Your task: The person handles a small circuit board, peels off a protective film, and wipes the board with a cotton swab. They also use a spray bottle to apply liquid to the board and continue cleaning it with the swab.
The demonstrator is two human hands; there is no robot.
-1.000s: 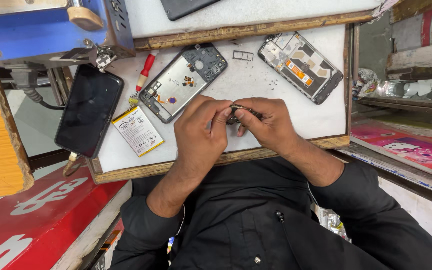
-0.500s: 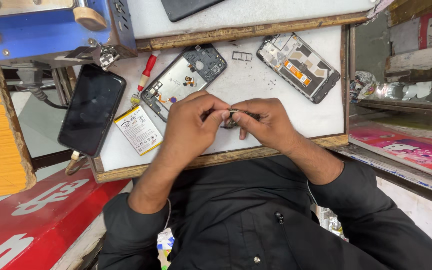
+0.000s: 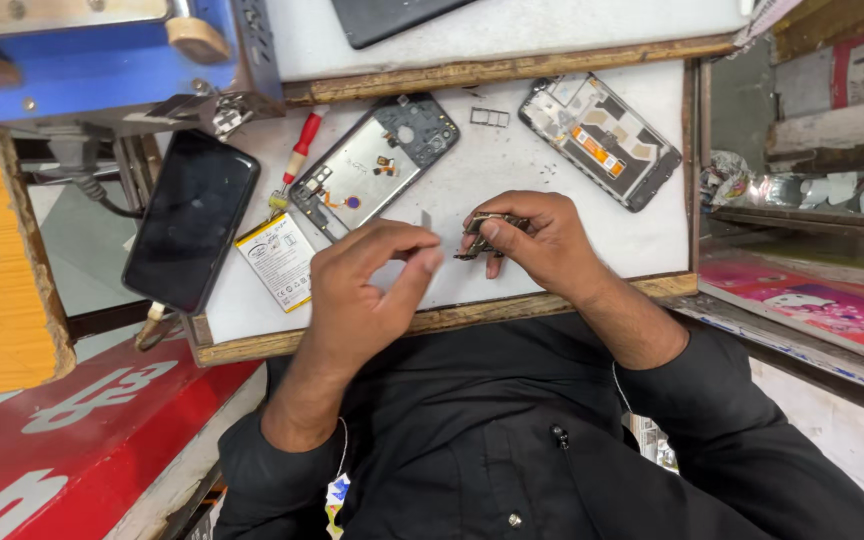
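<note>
Dark phone: lies screen up at the far left, half over the edge of the white work board, unmoved over the last second
Red-handled screwdriver: rests just beside the phone, its tip pointing near and left toward the battery
Battery: flat white and yellow pack near the board's left front corner, apart from both hands
Open phone frame: gutted chassis with its boards showing, lying aslant just far of the left hand, untouched
Left hand: a second ago it met the right hand over the small part; now it has drawn back left and near, thumb and forefinger pinched together; whether they hold a sliver of something cannot be told
Small metal strip: a thin grey piece lies on the board just beyond the left fingertips, between the two hands
Small dark part: a little metal-and-black component, clasped by the right thumb and fingers just above the board's near middle
Right hand: grasps the part alone now, having held its place while the left pulled off
Meaning: judged from the parting of the hands, one step on the part looks finished, and the part rests wholly in the right hand
Second phone frame: lies aslant at the far right, untouched
</note>
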